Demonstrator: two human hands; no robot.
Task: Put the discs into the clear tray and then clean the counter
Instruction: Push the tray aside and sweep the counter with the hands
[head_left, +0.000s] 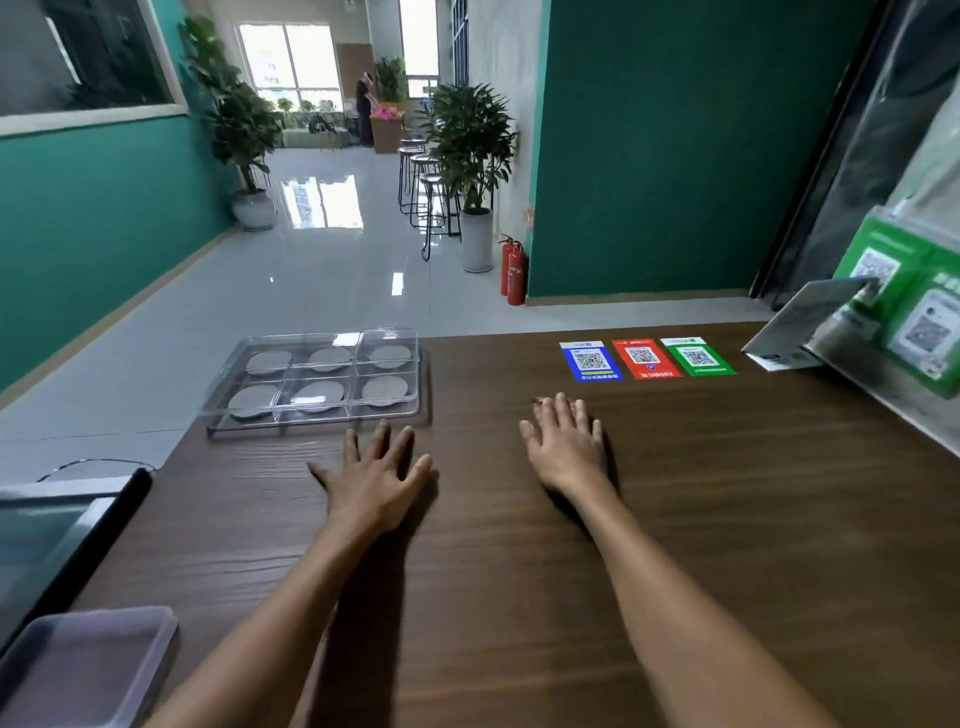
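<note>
A clear plastic tray (218, 400) with six compartments stands at the far left corner of the dark wooden counter (519, 571). Each compartment holds a grey disc (318, 393). My left hand (376, 475) lies flat on the counter just in front of the tray, fingers spread and empty. Further right, my right hand (566, 447) also rests flat on the wood with straight fingers and holds nothing.
Three QR code stickers, blue (591, 360), red (644, 358) and green (697, 356), lie at the counter's far edge. A slanted stand with green QR cards (904, 306) is at the right. A clear plastic lid (88, 670) sits at the near left, beside a glass case (47, 535).
</note>
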